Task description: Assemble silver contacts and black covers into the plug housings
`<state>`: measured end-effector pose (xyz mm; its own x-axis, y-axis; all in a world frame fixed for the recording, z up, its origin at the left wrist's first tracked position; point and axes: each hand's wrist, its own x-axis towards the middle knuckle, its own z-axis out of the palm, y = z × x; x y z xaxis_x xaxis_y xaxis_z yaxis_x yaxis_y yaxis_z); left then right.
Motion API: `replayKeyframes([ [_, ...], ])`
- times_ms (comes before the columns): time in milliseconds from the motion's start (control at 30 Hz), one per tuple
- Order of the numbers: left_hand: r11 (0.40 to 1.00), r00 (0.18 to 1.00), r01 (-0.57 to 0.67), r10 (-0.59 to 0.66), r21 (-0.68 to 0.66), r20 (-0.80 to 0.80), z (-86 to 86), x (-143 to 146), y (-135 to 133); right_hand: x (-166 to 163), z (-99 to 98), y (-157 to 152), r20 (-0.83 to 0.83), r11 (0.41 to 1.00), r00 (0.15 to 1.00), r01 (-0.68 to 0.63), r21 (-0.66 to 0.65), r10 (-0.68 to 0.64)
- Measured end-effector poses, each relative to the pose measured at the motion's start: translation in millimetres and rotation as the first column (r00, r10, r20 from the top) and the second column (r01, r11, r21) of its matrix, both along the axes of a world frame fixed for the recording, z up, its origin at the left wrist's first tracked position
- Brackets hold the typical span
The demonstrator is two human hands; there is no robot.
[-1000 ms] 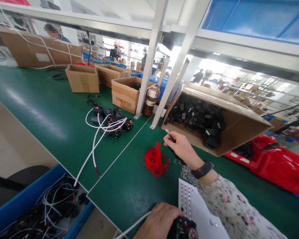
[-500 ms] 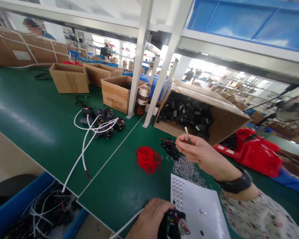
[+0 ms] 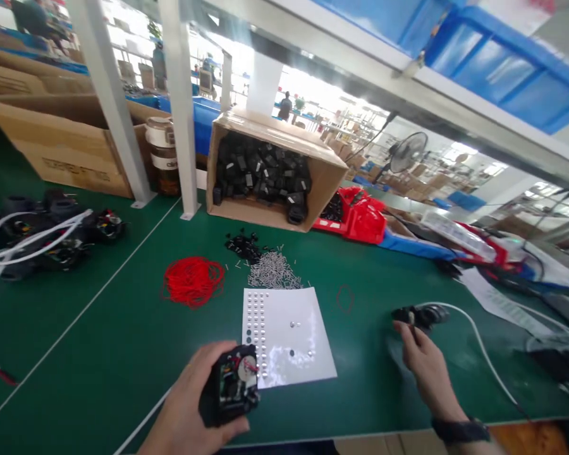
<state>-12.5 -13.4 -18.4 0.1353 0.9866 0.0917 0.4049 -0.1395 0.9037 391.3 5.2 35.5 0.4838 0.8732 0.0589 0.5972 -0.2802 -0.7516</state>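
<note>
My left hand (image 3: pixel 199 398) grips a black electronic housing (image 3: pixel 238 382) whose open face shows a circuit board and red wires. A white cable (image 3: pixel 145 420) runs down to the left from beneath that hand. Over to the right, my right hand (image 3: pixel 422 354) is closed round a slim pen-like tool (image 3: pixel 412 320). Just beyond its fingertips lies another black part (image 3: pixel 431 316) with a white cable; whether the hand touches it I cannot tell. A white sheet (image 3: pixel 284 338) with rows of small shiny discs lies beside the housing.
Behind the sheet are small metal pins (image 3: pixel 274 270), little black parts (image 3: pixel 244 245) and a red wire bundle (image 3: pixel 194 281). A thin red loop (image 3: pixel 345 299) lies to its right. Further back stand a carton of black parts (image 3: pixel 325 196), a shelf post (image 3: pixel 183 126) and a jar (image 3: pixel 164 158).
My right hand has moved right and down from the pins, still with the slim tool. My left hand has raised and tilted the housing. The view has swung right.
</note>
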Motion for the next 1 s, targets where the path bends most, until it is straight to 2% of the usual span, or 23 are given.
replayKeyframes([
  [100,0.996,0.997,-0.025,0.031,-0.084,0.076,0.4,-1,1,18,-2.3,7,0.102,0.999,0.995,-0.018,-0.026,0.021],
  [233,0.977,0.983,-0.051,0.086,-0.207,0.161,8.9,2,4,27,-13.4,57,0.219,0.988,0.970,-0.076,-0.132,0.104],
  [333,0.988,0.986,-0.063,0.083,-0.141,0.146,17.8,16,8,25,-24.6,97,0.303,0.964,0.944,-0.051,-0.260,0.132],
  [400,0.996,0.984,-0.020,0.034,-0.087,0.174,20.6,30,10,20,-29.5,113,0.341,0.944,0.925,-0.049,-0.327,0.166],
  [533,0.988,0.959,0.125,-0.095,-0.096,0.267,15.5,55,13,6,-27.7,114,0.415,0.942,0.883,-0.080,-0.325,0.218],
  [667,0.977,0.923,0.209,-0.184,-0.040,0.339,7.5,70,16,-4,-7.5,98,0.462,0.964,0.852,-0.166,-0.207,0.246],
  [833,0.969,0.895,0.230,-0.174,-0.090,0.411,8.3,79,17,-21,45.3,75,0.455,0.951,0.838,-0.301,-0.076,0.301],
  [933,0.968,0.906,0.210,-0.140,-0.138,0.400,13.9,80,14,-48,78.6,45,0.430,0.909,0.824,-0.416,0.019,0.368],
  [1000,0.973,0.929,0.199,-0.150,-0.115,0.338,17.7,79,12,-73,90.4,18,0.380,0.844,0.790,-0.535,0.041,0.482],
])
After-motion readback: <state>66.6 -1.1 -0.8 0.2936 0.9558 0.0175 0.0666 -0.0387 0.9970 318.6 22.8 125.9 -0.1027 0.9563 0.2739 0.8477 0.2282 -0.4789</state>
